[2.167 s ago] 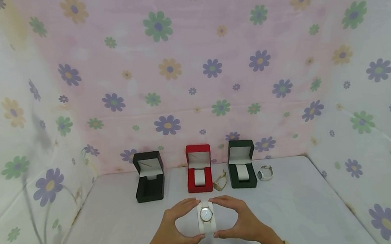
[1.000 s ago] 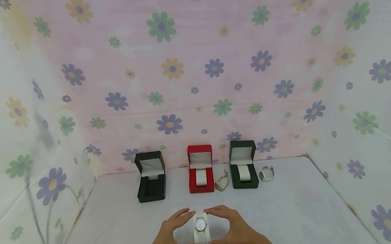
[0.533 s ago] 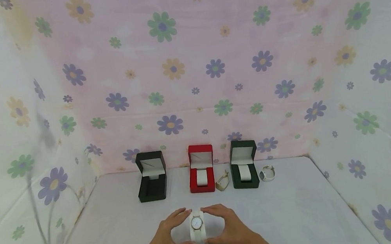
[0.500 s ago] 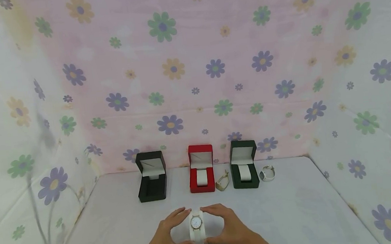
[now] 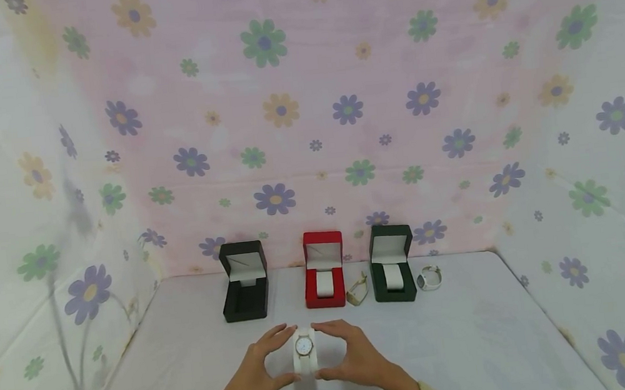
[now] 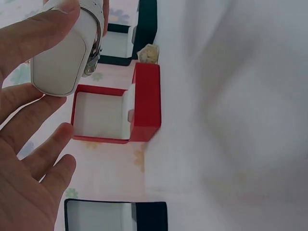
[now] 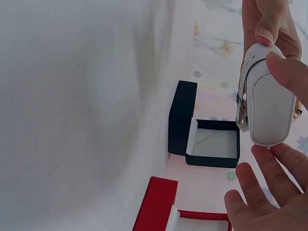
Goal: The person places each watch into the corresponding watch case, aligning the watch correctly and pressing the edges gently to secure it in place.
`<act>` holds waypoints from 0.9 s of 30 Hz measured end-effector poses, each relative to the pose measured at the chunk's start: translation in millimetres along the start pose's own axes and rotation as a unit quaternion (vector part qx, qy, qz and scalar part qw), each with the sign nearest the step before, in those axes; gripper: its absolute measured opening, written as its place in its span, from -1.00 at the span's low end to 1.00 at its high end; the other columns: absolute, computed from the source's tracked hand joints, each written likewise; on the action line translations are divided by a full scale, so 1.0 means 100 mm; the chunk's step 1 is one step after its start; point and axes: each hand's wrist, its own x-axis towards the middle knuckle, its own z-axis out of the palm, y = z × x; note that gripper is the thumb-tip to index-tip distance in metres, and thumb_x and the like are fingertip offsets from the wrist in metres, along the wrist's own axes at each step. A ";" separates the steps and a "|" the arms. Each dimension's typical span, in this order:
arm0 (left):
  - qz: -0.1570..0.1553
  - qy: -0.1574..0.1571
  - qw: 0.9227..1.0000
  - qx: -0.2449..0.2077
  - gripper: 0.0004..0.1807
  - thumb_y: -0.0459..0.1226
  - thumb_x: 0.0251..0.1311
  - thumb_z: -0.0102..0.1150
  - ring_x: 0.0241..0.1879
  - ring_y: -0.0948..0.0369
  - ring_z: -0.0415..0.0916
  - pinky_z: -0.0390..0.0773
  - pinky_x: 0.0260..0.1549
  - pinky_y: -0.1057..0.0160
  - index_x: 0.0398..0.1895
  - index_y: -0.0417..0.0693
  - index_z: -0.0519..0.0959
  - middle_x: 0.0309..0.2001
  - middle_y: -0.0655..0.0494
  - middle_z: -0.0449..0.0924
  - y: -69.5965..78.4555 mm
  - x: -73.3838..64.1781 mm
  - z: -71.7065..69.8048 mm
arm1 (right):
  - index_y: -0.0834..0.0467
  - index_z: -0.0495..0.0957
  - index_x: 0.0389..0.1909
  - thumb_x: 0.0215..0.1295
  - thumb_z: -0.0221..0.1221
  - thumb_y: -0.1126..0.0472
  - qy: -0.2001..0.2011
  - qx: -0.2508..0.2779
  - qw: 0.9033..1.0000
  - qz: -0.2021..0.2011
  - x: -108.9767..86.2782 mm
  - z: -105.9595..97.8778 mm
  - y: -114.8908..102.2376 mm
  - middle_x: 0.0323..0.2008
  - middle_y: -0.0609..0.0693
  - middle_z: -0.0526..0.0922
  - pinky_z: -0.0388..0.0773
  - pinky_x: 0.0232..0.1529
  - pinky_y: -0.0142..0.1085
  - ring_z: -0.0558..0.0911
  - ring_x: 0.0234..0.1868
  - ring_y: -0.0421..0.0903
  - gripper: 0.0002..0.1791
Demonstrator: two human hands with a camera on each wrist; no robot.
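A round-faced, white-strapped wristwatch (image 5: 304, 346) is wrapped round a white watch cushion (image 5: 299, 368). My left hand (image 5: 257, 371) pinches the cushion's left side between thumb and fingertips. From the right, my right hand (image 5: 355, 355) pinches it the same way. They hold it above the table, in front of the open boxes. In the left wrist view the cushion's flat end (image 6: 60, 65) faces the camera, with the left thumb on its top and fingertips beneath. The right wrist view shows the other flat end (image 7: 272, 108) and the strap's buckle (image 7: 242, 118).
Three open watch boxes stand along the back: a black one (image 5: 260, 300) with no cushion inside, a red one (image 5: 311, 289) and a dark green one (image 5: 378, 276), each of these two with a white cushion. A gold watch (image 5: 357, 290) and a silver-white watch (image 5: 429, 278) lie beside them.
Both hands have carried the cushion with the watch leftward relative to the boxes, and most recently a little toward them. Boxes and other watches stay put; the head view has shifted slightly.
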 end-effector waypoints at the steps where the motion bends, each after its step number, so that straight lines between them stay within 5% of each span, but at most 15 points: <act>1: 0.002 0.001 1.000 -0.001 -0.09 -0.09 -0.04 0.61 0.40 -0.22 0.32 0.34 0.17 -0.54 0.46 0.10 0.43 0.38 -0.06 0.48 -0.02 0.01 -0.01 | -0.12 0.44 0.42 0.06 0.50 -0.18 -0.001 0.001 1.000 0.000 0.02 0.00 0.00 0.29 -0.18 0.58 0.59 0.24 0.04 0.55 0.27 -0.11 -0.13; 17: -0.004 0.012 1.000 0.005 -0.10 -0.18 -0.08 0.63 0.41 -0.23 0.32 0.40 0.25 -0.40 0.42 -0.06 0.46 0.36 -0.03 0.51 -0.31 0.06 -0.08 | -0.02 0.43 0.42 0.04 0.56 -0.02 -0.019 -0.001 1.000 0.008 0.26 0.21 0.11 0.33 -0.07 0.57 0.54 0.30 0.04 0.53 0.31 -0.06 -0.12; 27: -0.002 0.014 1.000 0.004 -0.11 -0.24 -0.07 0.62 0.40 -0.38 0.26 0.33 0.22 -0.49 0.40 -0.22 0.44 0.36 -0.27 0.46 -0.47 0.13 -0.21 | 0.10 0.46 0.40 0.06 0.55 0.01 -0.020 -0.009 1.000 0.002 0.49 0.34 0.18 0.31 -0.08 0.58 0.54 0.30 0.07 0.54 0.31 -0.05 -0.14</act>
